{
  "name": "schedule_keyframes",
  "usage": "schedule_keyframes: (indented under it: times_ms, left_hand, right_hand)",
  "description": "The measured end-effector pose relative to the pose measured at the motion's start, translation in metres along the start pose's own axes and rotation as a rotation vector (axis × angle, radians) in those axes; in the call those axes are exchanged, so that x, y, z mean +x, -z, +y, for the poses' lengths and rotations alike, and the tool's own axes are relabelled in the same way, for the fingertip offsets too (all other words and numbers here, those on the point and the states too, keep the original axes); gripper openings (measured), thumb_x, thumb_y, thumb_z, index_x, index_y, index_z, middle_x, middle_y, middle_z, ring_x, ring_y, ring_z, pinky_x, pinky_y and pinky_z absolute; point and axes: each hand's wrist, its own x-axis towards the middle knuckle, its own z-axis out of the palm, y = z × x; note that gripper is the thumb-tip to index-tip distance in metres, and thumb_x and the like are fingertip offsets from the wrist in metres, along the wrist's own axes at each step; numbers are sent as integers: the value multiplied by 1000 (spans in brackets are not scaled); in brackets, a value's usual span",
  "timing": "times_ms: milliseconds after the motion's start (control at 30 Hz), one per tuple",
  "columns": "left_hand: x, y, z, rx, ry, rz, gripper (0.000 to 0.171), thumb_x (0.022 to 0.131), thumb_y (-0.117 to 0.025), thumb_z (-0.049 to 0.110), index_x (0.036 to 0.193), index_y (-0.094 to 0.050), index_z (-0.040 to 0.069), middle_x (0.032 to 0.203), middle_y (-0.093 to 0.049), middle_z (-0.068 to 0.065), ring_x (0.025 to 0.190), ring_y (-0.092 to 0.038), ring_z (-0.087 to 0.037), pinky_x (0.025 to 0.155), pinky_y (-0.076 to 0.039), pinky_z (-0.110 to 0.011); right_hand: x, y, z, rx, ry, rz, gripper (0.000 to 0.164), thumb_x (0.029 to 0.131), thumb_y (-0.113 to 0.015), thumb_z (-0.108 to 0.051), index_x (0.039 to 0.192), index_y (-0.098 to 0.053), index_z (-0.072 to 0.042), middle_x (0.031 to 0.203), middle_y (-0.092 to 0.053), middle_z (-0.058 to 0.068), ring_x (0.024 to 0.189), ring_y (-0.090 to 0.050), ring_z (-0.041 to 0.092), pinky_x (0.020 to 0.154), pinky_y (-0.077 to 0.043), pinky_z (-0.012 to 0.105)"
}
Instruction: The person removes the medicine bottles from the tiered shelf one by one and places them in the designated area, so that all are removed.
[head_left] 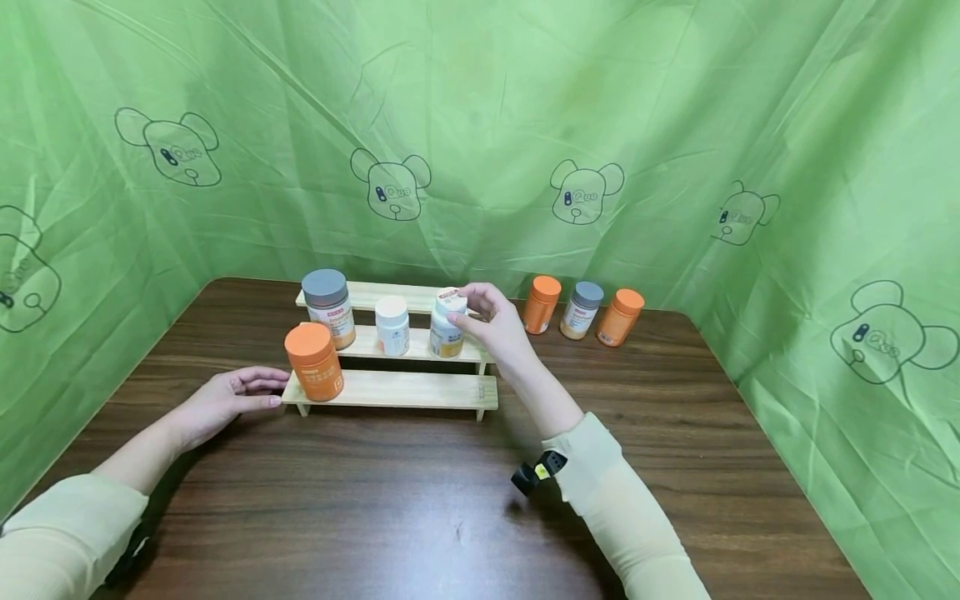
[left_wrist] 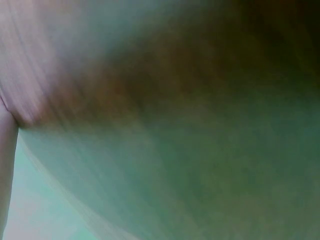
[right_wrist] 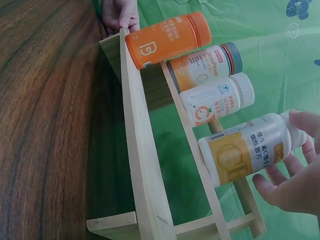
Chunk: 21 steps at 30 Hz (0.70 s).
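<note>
My right hand (head_left: 495,325) holds a white pill bottle with a yellow label (right_wrist: 245,147) by its cap, thumb and fingers around it. The bottle is upright at the right part of the middle tier of a wooden three-tier rack (head_left: 412,389). To its left on that tier stand a small white vitamin bottle (head_left: 392,327) and a grey-capped supplement bottle (head_left: 330,312). An orange bottle (head_left: 313,362) occupies the left end of the front tier. Beside that end, my left hand (head_left: 225,404) has its relaxed fingertips at the rack's edge. The left wrist view is blurred.
Behind and right of the rack stand two orange bottles, one nearer (head_left: 542,305) and one farther right (head_left: 621,317), with a grey-capped bottle (head_left: 582,310) between them. Green cloth (head_left: 480,100) hangs around the dark wooden table (head_left: 420,508).
</note>
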Motion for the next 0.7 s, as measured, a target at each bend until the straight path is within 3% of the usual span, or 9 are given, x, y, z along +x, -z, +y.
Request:
schedule_keyframes:
  times_ms: [267, 700]
  left_hand:
    - [0, 0, 0, 5, 5, 0, 44, 88, -67, 16, 127, -52, -1, 112, -65, 16, 104, -58, 5, 80, -48, -16]
    - [0, 0, 1, -13, -7, -7, 43, 88, -66, 13, 126, -52, -1, 111, -65, 16, 103, -58, 5, 80, -49, -16]
  right_hand:
    - [1, 1, -4, 19, 16, 5, 36, 80, -74, -4, 112, -57, -6, 111, -64, 8, 105, -57, 20, 94, -45, 36]
    - [-5, 19, -24, 38, 17, -29, 41, 81, -74, -8, 118, -58, -13, 116, -63, 6, 107, -57, 19, 88, -47, 33]
